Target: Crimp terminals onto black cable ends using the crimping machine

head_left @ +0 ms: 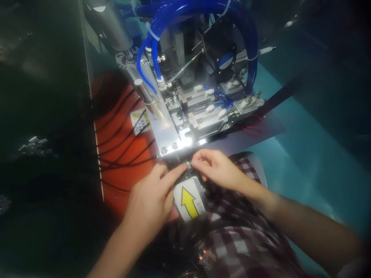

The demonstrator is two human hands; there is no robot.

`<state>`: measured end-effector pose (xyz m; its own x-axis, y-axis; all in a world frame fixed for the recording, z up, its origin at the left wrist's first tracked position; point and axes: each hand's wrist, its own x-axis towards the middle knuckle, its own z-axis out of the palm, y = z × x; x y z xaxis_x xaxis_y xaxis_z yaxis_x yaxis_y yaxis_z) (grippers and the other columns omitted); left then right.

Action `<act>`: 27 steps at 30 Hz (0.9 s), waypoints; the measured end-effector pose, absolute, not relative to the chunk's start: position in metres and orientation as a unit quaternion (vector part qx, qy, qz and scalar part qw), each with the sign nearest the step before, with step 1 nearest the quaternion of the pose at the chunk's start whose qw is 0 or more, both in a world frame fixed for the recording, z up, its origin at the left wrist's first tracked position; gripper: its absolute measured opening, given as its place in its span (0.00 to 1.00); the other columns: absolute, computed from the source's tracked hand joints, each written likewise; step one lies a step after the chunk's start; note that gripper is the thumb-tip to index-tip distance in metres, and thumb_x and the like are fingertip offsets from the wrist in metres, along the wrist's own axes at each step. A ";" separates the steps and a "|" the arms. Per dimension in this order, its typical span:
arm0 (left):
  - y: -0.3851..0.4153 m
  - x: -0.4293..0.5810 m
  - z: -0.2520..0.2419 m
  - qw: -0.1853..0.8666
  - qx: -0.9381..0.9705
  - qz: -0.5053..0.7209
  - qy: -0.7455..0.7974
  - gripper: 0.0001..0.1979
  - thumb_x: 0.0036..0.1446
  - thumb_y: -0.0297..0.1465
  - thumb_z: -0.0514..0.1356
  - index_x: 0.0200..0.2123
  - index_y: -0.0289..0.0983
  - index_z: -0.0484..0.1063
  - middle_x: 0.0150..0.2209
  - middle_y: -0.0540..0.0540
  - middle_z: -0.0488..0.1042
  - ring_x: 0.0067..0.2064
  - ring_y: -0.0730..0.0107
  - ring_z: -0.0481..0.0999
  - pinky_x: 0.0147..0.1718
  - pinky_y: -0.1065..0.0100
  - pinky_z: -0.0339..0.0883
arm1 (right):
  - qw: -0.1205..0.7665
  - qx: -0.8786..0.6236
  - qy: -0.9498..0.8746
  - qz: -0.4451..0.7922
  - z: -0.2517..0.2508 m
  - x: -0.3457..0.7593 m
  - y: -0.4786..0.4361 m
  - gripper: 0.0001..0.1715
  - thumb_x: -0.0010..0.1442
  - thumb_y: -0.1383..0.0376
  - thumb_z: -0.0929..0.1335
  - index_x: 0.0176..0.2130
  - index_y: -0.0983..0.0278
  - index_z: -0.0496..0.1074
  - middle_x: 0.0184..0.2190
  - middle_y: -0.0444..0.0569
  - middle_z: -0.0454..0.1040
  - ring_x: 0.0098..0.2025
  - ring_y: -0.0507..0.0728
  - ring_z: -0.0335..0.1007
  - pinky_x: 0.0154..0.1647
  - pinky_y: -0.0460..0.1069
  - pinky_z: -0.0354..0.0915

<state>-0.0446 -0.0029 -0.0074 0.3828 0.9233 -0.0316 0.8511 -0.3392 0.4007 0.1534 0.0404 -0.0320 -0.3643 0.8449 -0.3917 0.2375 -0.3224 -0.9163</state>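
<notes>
My left hand [152, 195] reaches in from the lower left, one finger stretched out to a tiny metallic part [189, 166] at the front edge of the machine. Its other fingers are partly hidden, and no object shows in its grasp. From the right, my right hand [216, 166] meets the same spot with thumb and forefinger pinched together. What lies in that pinch is too small to name. Just below both fingertips is a white-topped block [188, 199] with a yellow arrow. The machine [185, 119], with metal slides and a plate, stands directly beyond my hands.
Thick blue tubing [203, 5] arches over the machine. Black cables [121, 150] cross an orange-red base [116, 189] at left, beside a yellow warning label [140, 121]. A metal cylinder [111, 27] rises at upper left. Checkered cloth [232, 247] lies below my right arm.
</notes>
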 end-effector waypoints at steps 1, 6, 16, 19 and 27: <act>-0.002 -0.045 -0.008 0.181 0.812 0.101 0.546 0.22 0.62 0.27 0.48 0.55 0.42 0.72 0.34 0.46 0.67 0.29 0.71 0.70 0.27 0.70 0.68 | 0.242 -0.508 -0.529 0.636 -0.032 0.153 0.040 0.07 0.60 0.65 0.65 0.31 0.65 0.67 0.18 0.37 0.64 0.19 0.47 0.61 0.21 0.43 0.57; -0.002 -0.044 -0.007 0.196 0.805 0.104 0.551 0.22 0.62 0.27 0.48 0.55 0.43 0.72 0.34 0.46 0.67 0.30 0.70 0.70 0.30 0.68 0.69 | 0.256 -0.501 -0.525 0.639 -0.035 0.153 0.039 0.07 0.60 0.65 0.66 0.31 0.66 0.67 0.19 0.37 0.64 0.19 0.47 0.61 0.21 0.43 0.57; -0.002 -0.045 -0.008 0.171 0.821 0.089 0.537 0.24 0.60 0.25 0.49 0.56 0.46 0.71 0.33 0.47 0.67 0.28 0.72 0.70 0.27 0.71 0.66 | 0.229 -0.503 -0.498 0.668 -0.030 0.155 0.040 0.08 0.61 0.66 0.65 0.30 0.65 0.67 0.15 0.37 0.64 0.19 0.47 0.59 0.22 0.44 0.56; -0.002 -0.044 -0.006 0.155 0.825 0.070 0.539 0.25 0.59 0.24 0.49 0.56 0.46 0.71 0.34 0.47 0.67 0.28 0.71 0.71 0.25 0.71 0.65 | 0.235 -0.498 -0.506 0.664 -0.031 0.155 0.040 0.08 0.62 0.65 0.65 0.30 0.65 0.66 0.15 0.37 0.64 0.19 0.48 0.59 0.22 0.44 0.56; -0.001 -0.040 -0.001 0.137 0.819 0.031 0.556 0.25 0.59 0.25 0.48 0.56 0.48 0.70 0.34 0.47 0.69 0.28 0.71 0.72 0.24 0.72 0.62 | 0.235 -0.503 -0.528 0.642 -0.031 0.155 0.040 0.06 0.60 0.66 0.66 0.31 0.64 0.67 0.16 0.38 0.66 0.19 0.48 0.62 0.21 0.44 0.58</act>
